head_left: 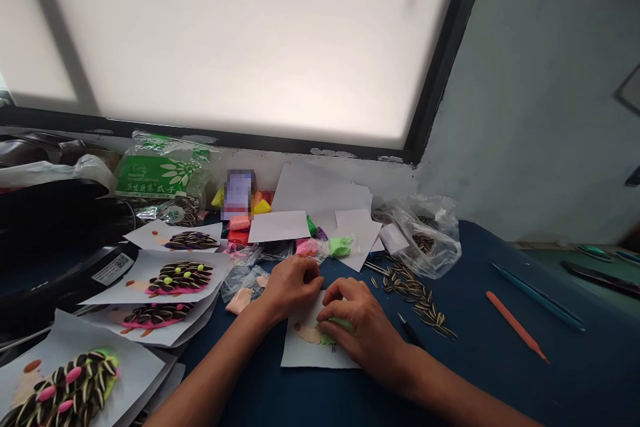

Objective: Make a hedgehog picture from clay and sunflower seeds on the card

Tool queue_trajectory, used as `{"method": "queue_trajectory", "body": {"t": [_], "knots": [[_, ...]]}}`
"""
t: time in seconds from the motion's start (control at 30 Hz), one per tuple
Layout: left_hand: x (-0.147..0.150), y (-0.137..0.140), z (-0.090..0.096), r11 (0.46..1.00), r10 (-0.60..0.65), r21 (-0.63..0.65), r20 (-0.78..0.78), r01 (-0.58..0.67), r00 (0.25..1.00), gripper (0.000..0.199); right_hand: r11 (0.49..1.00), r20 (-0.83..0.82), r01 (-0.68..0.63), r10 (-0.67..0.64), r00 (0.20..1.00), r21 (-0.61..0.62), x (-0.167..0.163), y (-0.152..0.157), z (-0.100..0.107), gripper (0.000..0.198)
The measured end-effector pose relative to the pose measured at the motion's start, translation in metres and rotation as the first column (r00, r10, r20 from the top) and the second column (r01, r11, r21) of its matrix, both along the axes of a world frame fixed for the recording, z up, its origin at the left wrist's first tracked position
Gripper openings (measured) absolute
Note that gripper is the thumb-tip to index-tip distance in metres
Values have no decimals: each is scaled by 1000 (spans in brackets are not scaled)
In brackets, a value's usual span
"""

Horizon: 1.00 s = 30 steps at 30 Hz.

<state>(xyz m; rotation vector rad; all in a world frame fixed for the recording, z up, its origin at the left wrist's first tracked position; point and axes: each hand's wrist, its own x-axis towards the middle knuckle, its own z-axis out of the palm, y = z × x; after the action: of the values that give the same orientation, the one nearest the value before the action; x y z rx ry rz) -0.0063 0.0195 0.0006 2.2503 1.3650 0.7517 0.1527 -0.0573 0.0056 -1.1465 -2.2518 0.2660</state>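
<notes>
Window (pixel 250 47), one: was brightly backlit, in dark frame (pixel 443 60). Wall (pixel 540 113): grey, adjoined at right. Table (pixel 475 293): blue-topped, stood below.

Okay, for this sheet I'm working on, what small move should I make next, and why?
I'd probably press the green clay flatter and outward with your right hand. That hand is right over it, the patch sits beside the peach clay, and the cards at left carry striped seeds, while none show on the patch's visible part.

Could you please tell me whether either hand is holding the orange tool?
No, the orange tool lies untouched on the blue tabletop.
</notes>
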Motion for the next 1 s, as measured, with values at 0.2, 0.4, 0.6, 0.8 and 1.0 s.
{"method": "queue_trajectory", "body": {"t": [0.2,0.4,0.6,0.8,1.0], "knots": [[0,0,0,1000,3,-4,-1,-3,1000,12,999,43,-12,10,999,43,-1,-2,1,11],[0,0,-1,1000,8,1,5,-8,1000,12,996,79,-22,15,997,84,-1,-1,0,12],[0,0,0,1000,5,1,5,-5,1000,13,998,71,-8,3,997,58,-1,-1,1,13],[0,0,0,1000,13,-1,6,-13,1000,13,998,67,-17,13,998,52,-2,0,1,14],[0,2,-3,1000,9,0,6,-9,1000,12,999,83,-12,8,997,51,-2,1,2,11]]}}
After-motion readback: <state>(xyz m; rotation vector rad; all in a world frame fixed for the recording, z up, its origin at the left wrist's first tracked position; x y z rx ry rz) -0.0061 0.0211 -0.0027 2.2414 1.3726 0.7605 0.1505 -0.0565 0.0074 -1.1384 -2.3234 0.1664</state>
